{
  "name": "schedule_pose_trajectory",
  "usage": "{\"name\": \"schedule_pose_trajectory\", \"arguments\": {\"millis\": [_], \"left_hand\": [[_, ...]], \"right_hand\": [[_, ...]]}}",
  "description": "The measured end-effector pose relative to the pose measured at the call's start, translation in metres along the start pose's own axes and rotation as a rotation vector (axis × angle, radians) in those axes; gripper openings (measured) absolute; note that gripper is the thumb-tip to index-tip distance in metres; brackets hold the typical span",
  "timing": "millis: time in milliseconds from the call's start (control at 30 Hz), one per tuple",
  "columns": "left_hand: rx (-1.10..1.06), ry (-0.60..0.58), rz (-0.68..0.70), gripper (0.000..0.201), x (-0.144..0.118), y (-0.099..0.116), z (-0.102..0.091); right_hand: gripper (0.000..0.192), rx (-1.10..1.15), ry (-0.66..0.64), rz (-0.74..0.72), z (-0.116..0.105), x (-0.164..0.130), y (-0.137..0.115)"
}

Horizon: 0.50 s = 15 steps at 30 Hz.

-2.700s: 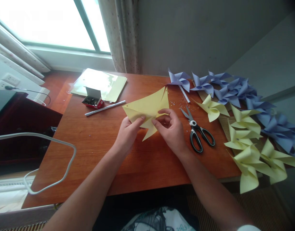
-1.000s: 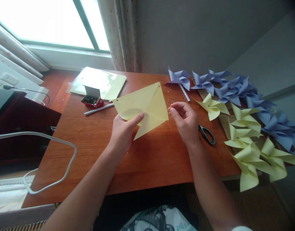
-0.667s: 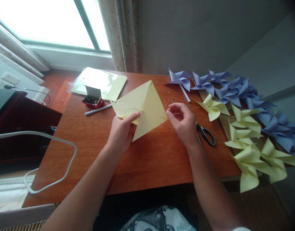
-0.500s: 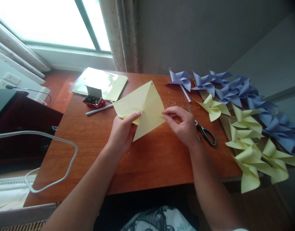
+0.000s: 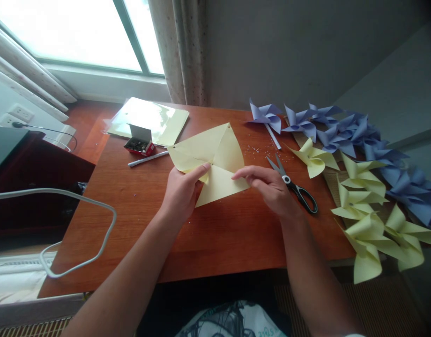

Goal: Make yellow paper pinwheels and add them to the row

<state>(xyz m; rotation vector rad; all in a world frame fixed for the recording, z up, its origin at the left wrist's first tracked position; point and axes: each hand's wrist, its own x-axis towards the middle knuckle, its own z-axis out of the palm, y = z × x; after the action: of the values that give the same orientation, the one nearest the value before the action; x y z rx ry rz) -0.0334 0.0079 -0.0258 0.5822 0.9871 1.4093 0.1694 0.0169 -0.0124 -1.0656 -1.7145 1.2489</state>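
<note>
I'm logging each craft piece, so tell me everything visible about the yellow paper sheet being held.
The yellow paper sheet is pale, thin and matte, cut into triangular flaps meeting near its middle, with a small hole at its top corner. It is held tilted just above the wooden table. The left hand pinches its centre; the right hand holds its right flap.

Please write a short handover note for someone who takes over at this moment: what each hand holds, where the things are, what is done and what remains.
Left hand: pinches the cut yellow paper sheet at its middle, thumb on top.
Right hand: fingertips on the sheet's right flap.
Scissors lie open beside the right hand; paper stick and pin box lie far left.
Done: yellow pinwheels and blue pinwheels piled at right.
Left: this sheet's flaps are unfolded, unpinned, with no stick.
</note>
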Motion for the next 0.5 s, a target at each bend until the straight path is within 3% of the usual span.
{"name": "schedule_pose_trajectory", "arguments": {"millis": [167,333,500], "left_hand": [[0.077,0.007,-0.019,0.046,-0.002,-0.003,0.001],[0.221,0.037,0.026,0.039,-0.002,-0.008,-0.003],[0.308,-0.020,0.059,0.039,-0.003,-0.010,-0.003]], "right_hand": [[0.027,0.226,-0.041,0.039,0.000,-0.003,-0.002],[0.016,0.146,0.011,0.053,0.008,0.001,-0.002],[0.014,-0.030,0.098,-0.064,0.018,0.006,0.004]]}}
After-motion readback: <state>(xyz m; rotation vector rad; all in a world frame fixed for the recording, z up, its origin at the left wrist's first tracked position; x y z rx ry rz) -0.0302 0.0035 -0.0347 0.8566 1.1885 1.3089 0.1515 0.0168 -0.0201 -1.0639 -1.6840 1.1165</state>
